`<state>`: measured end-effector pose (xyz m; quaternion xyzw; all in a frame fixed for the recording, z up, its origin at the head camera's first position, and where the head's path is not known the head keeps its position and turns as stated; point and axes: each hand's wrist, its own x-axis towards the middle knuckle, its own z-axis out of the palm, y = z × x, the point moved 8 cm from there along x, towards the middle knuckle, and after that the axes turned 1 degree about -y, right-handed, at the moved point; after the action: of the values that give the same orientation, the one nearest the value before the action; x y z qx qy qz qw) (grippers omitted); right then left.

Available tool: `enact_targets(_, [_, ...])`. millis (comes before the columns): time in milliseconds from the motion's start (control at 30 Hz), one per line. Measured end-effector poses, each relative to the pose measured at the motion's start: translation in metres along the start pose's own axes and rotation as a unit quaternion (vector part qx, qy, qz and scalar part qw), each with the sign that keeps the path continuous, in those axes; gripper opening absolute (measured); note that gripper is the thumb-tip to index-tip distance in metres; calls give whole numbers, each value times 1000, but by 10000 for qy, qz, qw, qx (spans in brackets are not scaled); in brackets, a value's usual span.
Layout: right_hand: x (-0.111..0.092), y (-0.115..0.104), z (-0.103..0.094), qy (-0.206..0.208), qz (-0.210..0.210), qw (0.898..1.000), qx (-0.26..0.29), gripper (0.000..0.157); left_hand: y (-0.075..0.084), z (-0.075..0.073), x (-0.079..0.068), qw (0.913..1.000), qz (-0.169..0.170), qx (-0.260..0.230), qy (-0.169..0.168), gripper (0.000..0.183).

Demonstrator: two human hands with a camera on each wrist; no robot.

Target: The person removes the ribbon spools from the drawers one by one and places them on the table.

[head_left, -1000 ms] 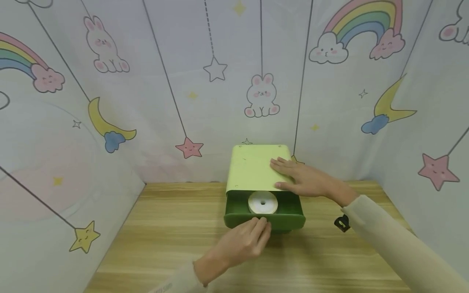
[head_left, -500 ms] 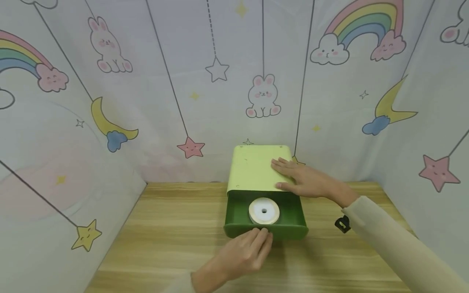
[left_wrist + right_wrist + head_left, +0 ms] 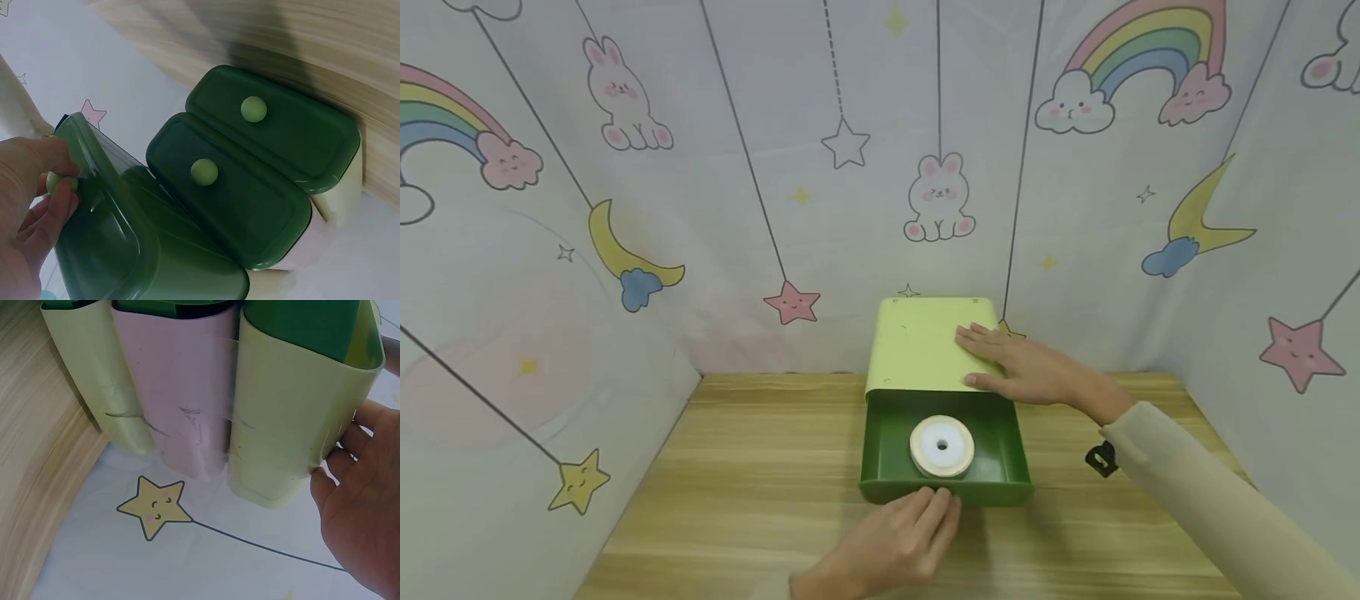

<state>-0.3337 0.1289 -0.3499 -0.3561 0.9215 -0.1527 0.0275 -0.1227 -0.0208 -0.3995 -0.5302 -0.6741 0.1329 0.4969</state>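
Drawer point(image 3: 946, 467) of top tier drawn well out over table point(image 3: 760, 483), white tape roll point(image 3: 942, 447) lying inside, left hand point(image 3: 891, 546) pinching knob point(image 3: 60, 182), right hand point(image 3: 1030, 371) flat on cabinet point(image 3: 925, 346) top; next, likely reaching in for roll.
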Motion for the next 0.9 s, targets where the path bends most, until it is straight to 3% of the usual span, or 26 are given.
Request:
enact_targets(167, [0, 0, -1, 7, -9, 10000, 10, 76, 0, -3, 2, 9999, -11, -122, -45, 34])
enact_targets(433, [1, 2, 0, -11, 11, 10000, 42, 76, -12, -24, 16, 9996, -36, -147, 229, 39])
enact_targets(700, [1, 4, 2, -8, 19, 10000, 60, 76, 1, -1, -2, 9991, -175, -383, 40, 36])
enact_targets(900, [1, 5, 0, 19, -18, 10000, 44, 76, -11, -6, 0, 9911, -758, -1083, 121, 34])
